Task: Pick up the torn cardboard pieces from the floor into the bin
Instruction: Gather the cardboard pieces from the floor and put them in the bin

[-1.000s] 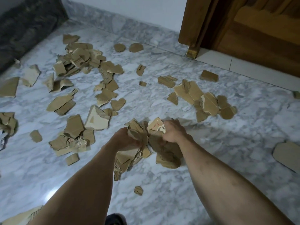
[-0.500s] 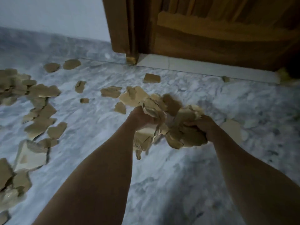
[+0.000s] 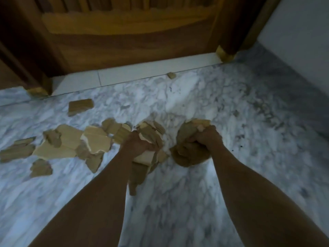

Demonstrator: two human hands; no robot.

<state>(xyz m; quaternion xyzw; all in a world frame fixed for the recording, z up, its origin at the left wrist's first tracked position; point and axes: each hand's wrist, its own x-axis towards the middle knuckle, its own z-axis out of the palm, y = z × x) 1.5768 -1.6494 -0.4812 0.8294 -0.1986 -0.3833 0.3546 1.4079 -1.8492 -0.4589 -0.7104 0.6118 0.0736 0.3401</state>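
Fistfuls of torn cardboard fill both hands: left hand [image 3: 138,146] and right hand [image 3: 202,139] each clench a bundle above the floor [image 3: 231,107]. No bin shows; loose pieces [image 3: 71,141] lie leftward, nearer the left hand.

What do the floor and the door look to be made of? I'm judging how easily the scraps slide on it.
The grey-white veined floor looks like polished marble or marble-look tile: cloudy veining, soft sheen. The brown panelled door looks like varnished wood: grain streaks, warm gloss. The tan torn pieces look like matte cardboard with ragged edges.
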